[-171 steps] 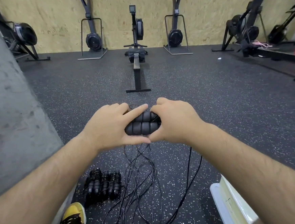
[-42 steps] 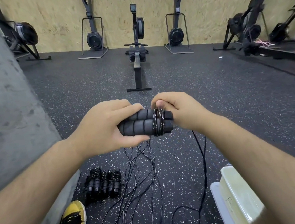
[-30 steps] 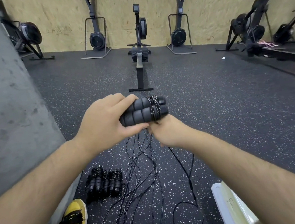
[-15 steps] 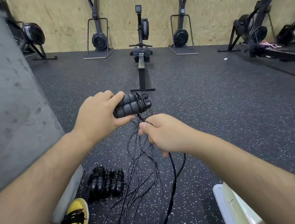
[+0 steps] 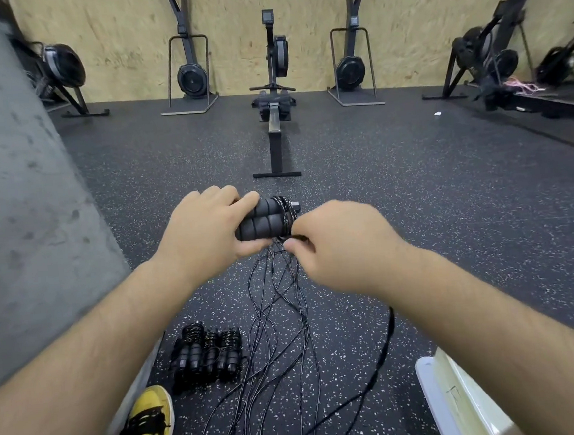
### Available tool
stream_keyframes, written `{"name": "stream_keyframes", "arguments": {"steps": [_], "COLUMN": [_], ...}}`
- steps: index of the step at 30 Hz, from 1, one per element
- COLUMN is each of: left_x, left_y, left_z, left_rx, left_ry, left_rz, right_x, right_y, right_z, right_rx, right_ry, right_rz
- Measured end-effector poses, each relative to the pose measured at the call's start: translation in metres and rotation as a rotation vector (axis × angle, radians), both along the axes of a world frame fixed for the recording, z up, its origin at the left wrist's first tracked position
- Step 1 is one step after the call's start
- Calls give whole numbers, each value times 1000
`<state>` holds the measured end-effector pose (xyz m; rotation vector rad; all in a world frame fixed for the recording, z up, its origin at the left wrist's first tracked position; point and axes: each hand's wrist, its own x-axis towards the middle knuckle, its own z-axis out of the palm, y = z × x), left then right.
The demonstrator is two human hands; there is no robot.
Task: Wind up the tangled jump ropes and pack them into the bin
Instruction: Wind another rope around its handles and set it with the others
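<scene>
Head: left grip (image 5: 201, 237), handles (image 5: 261, 219); right grip (image 5: 343, 247), cord (image 5: 391, 319)

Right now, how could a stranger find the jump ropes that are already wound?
Follow the grey concrete wall on the left down to the yellow shoe. Just beyond it, the wound jump ropes lie side by side on the floor. Unlike the loose cords beside them, theirs are coiled tightly round black handles.

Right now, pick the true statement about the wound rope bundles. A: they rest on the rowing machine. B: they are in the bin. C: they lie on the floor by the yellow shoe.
C: the wound rope bundles sit on the floor just beyond the yellow shoe, left of the loose cords, outside the bin.
</scene>
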<state>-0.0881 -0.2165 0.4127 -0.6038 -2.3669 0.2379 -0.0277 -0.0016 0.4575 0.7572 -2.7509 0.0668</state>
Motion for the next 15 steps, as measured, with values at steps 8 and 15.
{"name": "stream_keyframes", "arguments": {"steps": [8, 15], "left_x": [4, 24], "left_y": [2, 14], "left_z": [-1, 11], "left_rx": [6, 90], "left_ry": [-144, -339], "left_rz": [-172, -429], "right_x": [-12, -41], "right_y": [12, 42], "right_z": [18, 18], "right_rx": [84, -146], "right_ry": [148, -48], "right_rz": [64, 122]}}
